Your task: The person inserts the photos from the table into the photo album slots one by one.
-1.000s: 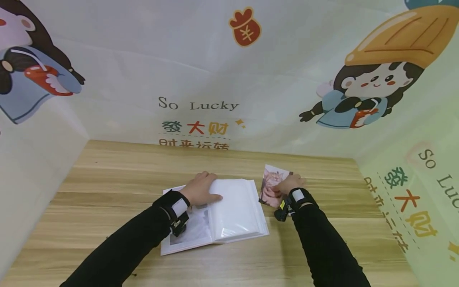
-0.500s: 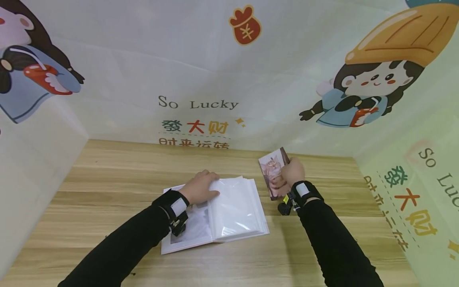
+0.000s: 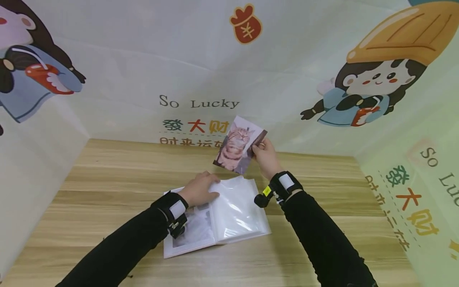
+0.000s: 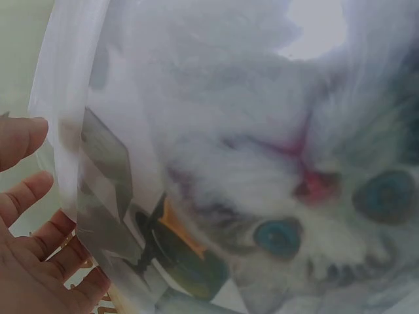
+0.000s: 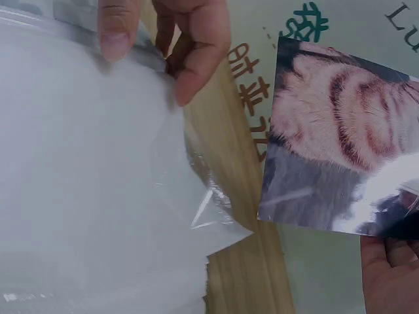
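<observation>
My right hand pinches a cat photo by its right edge, raised above the table beyond the album. The photo shows a striped orange cat and tilts leftward. An open photo album lies on the table with white pocket pages on its right side. My left hand rests across the album's top near the spine, thumb on the right-hand page and fingers relaxed at the top edge. In the left wrist view, a picture of a white blue-eyed kitten fills the left side, behind clear plastic.
A clear pocket's loose corner sticks out past the album's top edge. The wooden table meets a printed white backdrop behind and at both sides. Wrist cameras are strapped to both wrists.
My right hand has lifted the cat photo from the table right of the album, carrying it up and left above the album's far edge. My left hand stays on the album.
</observation>
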Demonstrator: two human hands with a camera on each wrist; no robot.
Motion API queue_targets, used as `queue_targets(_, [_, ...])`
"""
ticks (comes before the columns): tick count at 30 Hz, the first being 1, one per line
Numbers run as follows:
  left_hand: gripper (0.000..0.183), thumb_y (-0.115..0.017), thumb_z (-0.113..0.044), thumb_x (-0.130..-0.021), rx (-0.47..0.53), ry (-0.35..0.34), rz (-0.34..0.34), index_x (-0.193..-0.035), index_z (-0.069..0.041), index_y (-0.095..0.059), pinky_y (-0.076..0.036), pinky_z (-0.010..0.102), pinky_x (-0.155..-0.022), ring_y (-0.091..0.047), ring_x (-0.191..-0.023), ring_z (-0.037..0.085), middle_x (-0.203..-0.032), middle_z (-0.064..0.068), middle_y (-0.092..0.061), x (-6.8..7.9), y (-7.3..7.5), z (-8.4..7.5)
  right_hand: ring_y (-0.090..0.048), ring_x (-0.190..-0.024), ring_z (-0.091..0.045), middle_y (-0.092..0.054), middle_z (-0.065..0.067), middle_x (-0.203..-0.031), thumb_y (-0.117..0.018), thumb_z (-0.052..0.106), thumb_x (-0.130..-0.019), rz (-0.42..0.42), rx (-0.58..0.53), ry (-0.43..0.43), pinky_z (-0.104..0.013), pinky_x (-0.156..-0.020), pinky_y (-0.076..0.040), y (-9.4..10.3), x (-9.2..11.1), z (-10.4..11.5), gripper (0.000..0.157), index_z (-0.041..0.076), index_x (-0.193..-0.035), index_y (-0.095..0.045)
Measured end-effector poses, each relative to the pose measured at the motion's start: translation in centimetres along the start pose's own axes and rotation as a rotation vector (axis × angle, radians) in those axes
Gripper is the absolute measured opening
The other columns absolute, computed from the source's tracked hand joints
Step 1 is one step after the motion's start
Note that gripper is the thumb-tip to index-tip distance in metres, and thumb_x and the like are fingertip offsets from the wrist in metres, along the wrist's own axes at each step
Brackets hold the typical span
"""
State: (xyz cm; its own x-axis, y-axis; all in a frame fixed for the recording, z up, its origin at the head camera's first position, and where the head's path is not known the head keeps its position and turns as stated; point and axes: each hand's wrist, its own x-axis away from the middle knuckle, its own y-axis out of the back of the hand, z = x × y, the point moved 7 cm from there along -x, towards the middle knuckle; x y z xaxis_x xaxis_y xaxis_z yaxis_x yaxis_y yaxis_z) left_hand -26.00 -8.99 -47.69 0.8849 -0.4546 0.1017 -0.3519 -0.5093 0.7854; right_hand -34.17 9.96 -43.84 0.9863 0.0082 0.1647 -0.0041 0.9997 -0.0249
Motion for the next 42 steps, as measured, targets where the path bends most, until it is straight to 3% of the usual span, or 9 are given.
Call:
queue_targets(9, [0.04, -0.073, -0.012, -0.092, 0.012, -0.028, -0.01, -0.126, 0.008, -0.065, -0.044, 0.058, -0.112, -0.055, -0.127, 0.048, -0.133, 0.029, -0.061, 0.2, -0.5, 0.0, -0.056, -0.095, -0.013, -0.056, -0.015, -0.122, -0.037, -0.009, -0.106, -0.041, -0.162, -0.035, -0.024, -0.084, -0.05, -1.7, -0.3, -3.1, 0.046, -0.01, -0.151, -0.04])
queue_targets(15, [0.039, -0.072, -0.011, -0.092, 0.008, -0.024, -0.011, -0.126, 0.008, -0.064, -0.044, 0.06, -0.111, -0.054, -0.128, 0.049, -0.133, 0.03, -0.06, 0.2, -0.5, 0.1, -0.055, -0.111, -0.025, -0.053, -0.023, -0.133, -0.035, -0.006, -0.107, -0.016, -0.116, -0.097, -0.04, -0.105, -0.048, -2.3, 0.0, -4.0, 0.045, -0.012, -0.152, -0.036])
queue_targets(20, [0.039, -0.073, -0.009, -0.092, 0.006, -0.01, -0.01, -0.127, 0.007, -0.064, -0.047, 0.058, -0.108, -0.056, -0.123, 0.047, -0.127, 0.028, -0.061, 0.4, -0.3, 0.0, -0.054, -0.118, -0.031, -0.051, -0.03, -0.138, -0.037, -0.004, -0.108, -0.003, 0.016, -0.136, -0.045, -0.11, -0.046, -2.3, 0.3, -4.2, 0.043, -0.012, -0.15, -0.036])
queue_targets(24, [0.041, -0.073, -0.008, -0.092, 0.016, -0.008, -0.004, -0.129, 0.008, -0.063, -0.046, 0.057, -0.11, -0.056, -0.124, 0.046, -0.127, 0.028, -0.061, 0.6, -0.1, -0.4, -0.058, -0.11, -0.027, -0.056, -0.028, -0.131, -0.039, -0.004, -0.108, -0.009, 0.111, -0.127, -0.038, -0.095, -0.052, -2.0, 0.1, -4.2, 0.039, -0.008, -0.147, -0.039])
queue_targets(28, [0.047, -0.071, -0.006, -0.093, 0.053, -0.018, -0.009, -0.135, 0.009, -0.06, -0.044, 0.058, -0.112, -0.055, -0.127, 0.047, -0.132, 0.031, -0.06, 0.8, 0.2, -0.5, -0.058, -0.096, -0.021, -0.058, -0.022, -0.117, -0.038, -0.007, -0.107, -0.025, 0.157, -0.093, -0.028, -0.079, -0.048, -1.6, -0.1, -4.1, 0.04, -0.006, -0.147, -0.041])
queue_targets(32, [0.056, -0.068, -0.002, -0.092, 0.164, -0.016, -0.044, -0.143, 0.014, -0.05, -0.042, 0.059, -0.114, -0.054, -0.13, 0.049, -0.136, 0.035, -0.058, 0.8, 0.4, 0.0, -0.057, -0.098, -0.021, -0.059, -0.025, -0.123, -0.037, -0.01, -0.107, -0.006, 0.18, -0.071, -0.03, -0.082, -0.049, -1.7, -0.4, -4.0, 0.047, -0.003, -0.153, -0.04])
queue_targets(35, [0.065, -0.066, 0.0, -0.093, 0.248, 0.021, -0.065, -0.149, 0.018, -0.038, -0.039, 0.058, -0.117, -0.053, -0.133, 0.05, -0.138, 0.038, -0.056, 0.6, 0.3, 0.6, -0.058, -0.102, -0.025, -0.058, -0.03, -0.13, -0.036, -0.009, -0.107, 0.027, 0.258, -0.043, -0.033, -0.081, -0.05, -2.0, -0.5, -3.8, 0.043, -0.003, -0.15, -0.041])
queue_targets(38, [0.07, -0.065, 0.0, -0.094, 0.283, 0.067, -0.062, -0.152, 0.021, -0.031, -0.039, 0.057, -0.118, -0.054, -0.131, 0.048, -0.136, 0.039, -0.057, 0.5, 0.3, 1.0, -0.058, -0.102, -0.028, -0.058, -0.032, -0.131, -0.036, -0.008, -0.108, 0.055, 0.371, 0.003, -0.034, -0.077, -0.05, -2.3, -0.6, -3.5, 0.036, -0.003, -0.143, -0.043])
queue_targets(42, [0.069, -0.066, -0.001, -0.095, 0.283, 0.083, -0.051, -0.15, 0.024, -0.033, -0.04, 0.057, -0.117, -0.056, -0.129, 0.047, -0.132, 0.038, -0.059, 0.5, 0.5, 0.9, -0.059, -0.103, -0.031, -0.059, -0.033, -0.129, -0.037, -0.007, -0.108, 0.063, 0.487, 0.048, -0.037, -0.079, -0.052, -2.5, -0.8, -3.3, 0.03, -0.003, -0.137, -0.043])
